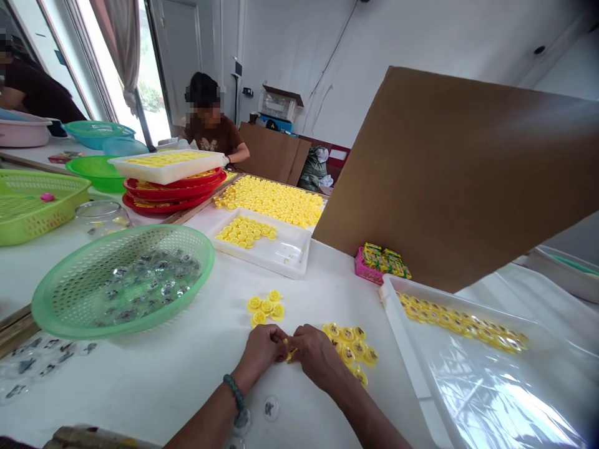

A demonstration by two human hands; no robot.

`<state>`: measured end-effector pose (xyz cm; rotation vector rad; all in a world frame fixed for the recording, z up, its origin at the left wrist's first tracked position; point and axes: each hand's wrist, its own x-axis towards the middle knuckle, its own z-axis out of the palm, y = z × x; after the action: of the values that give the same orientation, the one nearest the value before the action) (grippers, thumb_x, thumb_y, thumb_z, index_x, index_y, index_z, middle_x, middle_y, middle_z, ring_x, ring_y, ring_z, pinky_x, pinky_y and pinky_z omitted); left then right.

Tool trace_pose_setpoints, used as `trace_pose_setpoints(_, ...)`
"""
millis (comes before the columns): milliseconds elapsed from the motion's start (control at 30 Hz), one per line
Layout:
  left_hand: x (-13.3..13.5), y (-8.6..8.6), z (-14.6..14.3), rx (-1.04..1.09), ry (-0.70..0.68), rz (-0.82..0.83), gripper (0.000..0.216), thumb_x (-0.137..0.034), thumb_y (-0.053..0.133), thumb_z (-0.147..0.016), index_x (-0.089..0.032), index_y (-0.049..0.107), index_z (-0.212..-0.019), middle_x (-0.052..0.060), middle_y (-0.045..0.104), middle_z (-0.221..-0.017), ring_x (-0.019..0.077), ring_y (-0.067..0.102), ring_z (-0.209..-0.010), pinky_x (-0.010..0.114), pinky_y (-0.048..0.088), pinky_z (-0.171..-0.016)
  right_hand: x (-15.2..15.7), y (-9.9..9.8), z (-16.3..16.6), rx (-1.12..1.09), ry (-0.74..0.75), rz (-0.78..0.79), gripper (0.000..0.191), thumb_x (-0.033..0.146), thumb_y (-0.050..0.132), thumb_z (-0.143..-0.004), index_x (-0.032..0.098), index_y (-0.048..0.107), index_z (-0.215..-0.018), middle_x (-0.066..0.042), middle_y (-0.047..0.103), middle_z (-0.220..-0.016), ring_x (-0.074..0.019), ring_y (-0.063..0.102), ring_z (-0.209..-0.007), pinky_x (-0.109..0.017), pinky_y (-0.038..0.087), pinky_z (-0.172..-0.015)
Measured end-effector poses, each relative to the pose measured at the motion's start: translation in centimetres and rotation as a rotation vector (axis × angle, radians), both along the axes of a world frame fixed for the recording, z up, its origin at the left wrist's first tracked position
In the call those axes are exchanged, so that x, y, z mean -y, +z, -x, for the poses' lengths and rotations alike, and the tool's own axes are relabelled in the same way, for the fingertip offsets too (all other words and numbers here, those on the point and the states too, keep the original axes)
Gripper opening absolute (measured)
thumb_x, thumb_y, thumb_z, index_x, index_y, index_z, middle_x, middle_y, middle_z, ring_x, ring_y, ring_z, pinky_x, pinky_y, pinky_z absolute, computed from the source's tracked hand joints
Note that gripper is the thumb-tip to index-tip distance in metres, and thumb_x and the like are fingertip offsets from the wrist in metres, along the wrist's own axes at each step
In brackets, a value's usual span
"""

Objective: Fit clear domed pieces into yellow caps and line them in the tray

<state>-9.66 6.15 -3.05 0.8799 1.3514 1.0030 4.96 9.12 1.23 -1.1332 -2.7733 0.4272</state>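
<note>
My left hand and my right hand meet over the white table, fingers pinched on one small yellow plastic piece. Most of that piece is hidden by the fingers. Beyond my left hand lies a small group of yellow round pieces. Beside my right hand several yellow discs with dark printed centres are spread in a cluster. A clear round disc with a dark print rests on the table near my left wrist, with others partly under the bracelet.
At left stands a green basket of clear printed discs. A white tray of yellow pieces is ahead; a larger tray with rows of discs is right. A cardboard sheet leans behind a pink box. A person sits across.
</note>
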Motion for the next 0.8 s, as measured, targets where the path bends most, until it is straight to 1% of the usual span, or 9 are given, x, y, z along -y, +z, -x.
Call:
trace_pose_setpoints(167, 0.1, -0.1, -0.1, 0.008, -0.006, 0.021, 0.01, -0.021, 0.062, -0.063, -0.014, 0.059, -0.069, -0.001, 0.06, -0.054, 0.0144, 0.058, -0.049, 0.025, 0.049, -0.05, 0.2, 0.2, 0.2, 0.027, -0.003, -0.023, 0.019, 0.005, 0.057, -0.075, 0.022, 0.065, -0.071, 0.0, 0.061, -0.071, -0.0131, 0.055, -0.071, -0.019, 0.038, -0.059)
trace_pose_setpoints(233, 0.3, 0.0, -0.2, -0.003, -0.014, -0.014, 0.009, -0.021, 0.062, -0.064, -0.014, 0.06, -0.07, -0.002, 0.059, -0.053, 0.0144, 0.058, -0.049, 0.024, 0.048, -0.049, 0.3, 0.2, 0.2, 0.037, -0.003, -0.042, 0.018, 0.006, 0.057, -0.075, 0.021, 0.064, -0.069, 0.0, 0.061, -0.07, -0.0143, 0.054, -0.074, -0.02, 0.038, -0.06)
trace_pose_setpoints(333, 0.5, 0.7, 0.2, -0.07, 0.001, -0.098, 0.015, -0.021, 0.059, -0.068, -0.016, 0.062, -0.081, -0.003, 0.058, -0.055, 0.0135, 0.056, -0.047, 0.023, 0.045, -0.049, 0.1, 0.0, -0.2, 0.055, -0.05, -0.101, 0.017, 0.006, 0.057, -0.076, 0.02, 0.061, -0.067, -0.001, 0.061, -0.071, -0.0168, 0.054, -0.079, -0.023, 0.039, -0.064)
trace_pose_setpoints(400, 0.6, 1.4, 0.8, -0.242, 0.097, -0.183, 0.017, -0.022, 0.055, -0.074, -0.018, 0.062, -0.088, -0.002, 0.06, -0.063, 0.0133, 0.057, -0.051, 0.025, 0.046, -0.054, -0.3, -0.2, -0.8, 0.067, -0.109, -0.147, 0.018, 0.004, 0.056, -0.075, 0.019, 0.06, -0.067, -0.003, 0.062, -0.075, -0.0186, 0.053, -0.082, -0.025, 0.04, -0.069)
trace_pose_setpoints(467, 0.8, 2.0, 1.7, -0.508, 0.269, -0.272, 0.015, -0.023, 0.051, -0.078, -0.019, 0.061, -0.089, 0.0, 0.062, -0.078, 0.0142, 0.059, -0.061, 0.027, 0.047, -0.064, -0.7, -0.2, -1.3, 0.076, -0.17, -0.184, 0.019, 0.001, 0.054, -0.074, 0.018, 0.06, -0.068, -0.005, 0.063, -0.081, -0.0208, 0.053, -0.085, -0.029, 0.041, -0.072)
trace_pose_setpoints(533, 0.9, 2.4, 2.6, -0.734, 0.411, -0.31, 0.015, -0.019, 0.049, -0.08, -0.02, 0.059, -0.092, 0.003, 0.059, -0.094, 0.0156, 0.059, -0.073, 0.028, 0.046, -0.072, -0.7, 0.0, -1.5, 0.082, -0.22, -0.214, 0.018, 0.001, 0.053, -0.074, 0.017, 0.061, -0.072, -0.008, 0.063, -0.089, -0.0231, 0.052, -0.088, -0.032, 0.041, -0.075)
trace_pose_setpoints(567, 1.0, 2.4, 2.9, -0.809, 0.434, -0.305, 0.016, -0.018, 0.049, -0.08, -0.02, 0.057, -0.094, 0.004, 0.057, -0.099, 0.0163, 0.059, -0.076, 0.028, 0.046, -0.073, -0.5, 0.2, -1.5, 0.071, -0.23, -0.222, 0.017, 0.002, 0.053, -0.074, 0.017, 0.061, -0.075, -0.009, 0.062, -0.093, -0.0239, 0.052, -0.091, -0.034, 0.042, -0.076)
trace_pose_setpoints(667, 1.0, 2.2, 3.2, -0.922, 0.337, -0.262, 0.019, -0.017, 0.051, -0.08, -0.019, 0.054, -0.099, 0.005, 0.052, -0.103, 0.0181, 0.058, -0.083, 0.028, 0.045, -0.073, 1.5, 1.1, -1.1, -0.052, -0.152, -0.166, 0.016, 0.007, 0.054, -0.079, 0.018, 0.063, -0.087, -0.009, 0.061, -0.102, -0.0233, 0.052, -0.097, -0.034, 0.042, -0.082)
trace_pose_setpoints(800, 0.9, 1.9, 2.6, -0.999, 0.191, -0.235, 0.012, -0.016, 0.051, -0.08, -0.019, 0.054, -0.092, 0.004, 0.052, -0.098, 0.0183, 0.056, -0.086, 0.028, 0.043, -0.076, 5.7, 1.5, -0.5, -0.218, 0.061, 0.062, 0.025, 0.013, 0.055, -0.082, 0.022, 0.06, -0.105, -0.006, 0.058, -0.111, -0.0192, 0.053, -0.101, -0.029, 0.043, -0.087)
